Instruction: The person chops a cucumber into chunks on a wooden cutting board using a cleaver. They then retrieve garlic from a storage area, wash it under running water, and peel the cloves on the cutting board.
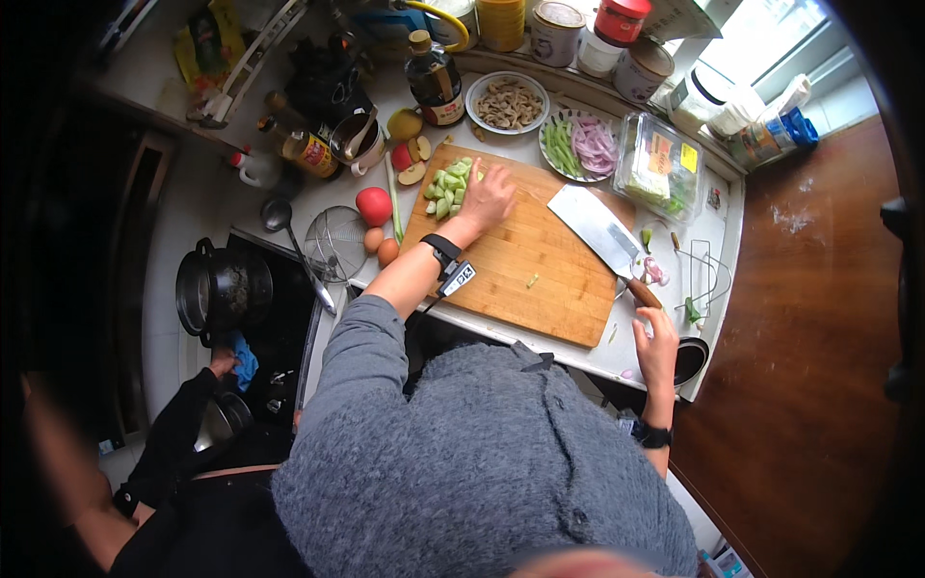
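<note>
A wooden cutting board lies before me with a pile of chopped pale-green vegetable pieces at its far left. My left hand is at the right side of this pile, fingers stretched out and touching the nearest pieces. A cleaver lies flat on the right part of the board, its wooden handle reaching past the board's edge. Just below the handle's end is my right hand, fingers apart and holding nothing that I can see.
Behind the board stand a bowl of sliced meat, a plate of sliced onion and green strips and a clear plastic box. Left are a tomato, eggs and a wire strainer. Another person's hand holds a blue cloth near a black pot.
</note>
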Demonstrator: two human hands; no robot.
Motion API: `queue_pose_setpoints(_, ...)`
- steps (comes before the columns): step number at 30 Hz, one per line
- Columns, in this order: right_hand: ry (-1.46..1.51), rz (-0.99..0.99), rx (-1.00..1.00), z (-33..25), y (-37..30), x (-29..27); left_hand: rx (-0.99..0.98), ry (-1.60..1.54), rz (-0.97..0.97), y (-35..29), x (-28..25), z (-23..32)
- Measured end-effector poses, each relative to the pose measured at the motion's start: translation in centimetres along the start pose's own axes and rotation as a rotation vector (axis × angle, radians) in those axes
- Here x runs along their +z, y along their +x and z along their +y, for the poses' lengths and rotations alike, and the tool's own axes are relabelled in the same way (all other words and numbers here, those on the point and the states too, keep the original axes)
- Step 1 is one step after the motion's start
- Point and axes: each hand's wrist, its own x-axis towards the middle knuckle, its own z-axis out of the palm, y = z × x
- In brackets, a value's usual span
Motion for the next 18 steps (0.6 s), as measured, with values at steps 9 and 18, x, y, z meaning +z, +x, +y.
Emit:
queue_pose_setpoints(9,0.245,0.153,0.228,-5.0,-13.5,-10.8,0.101,-0.342,-0.484,-0.1,-3.9,11.5)
queue_pose_setpoints(18,0.29,0.492,0.486,-10.1,-32.1,-19.3,0.87,-0.287,-1.107,4.8,-7.9,23.9)
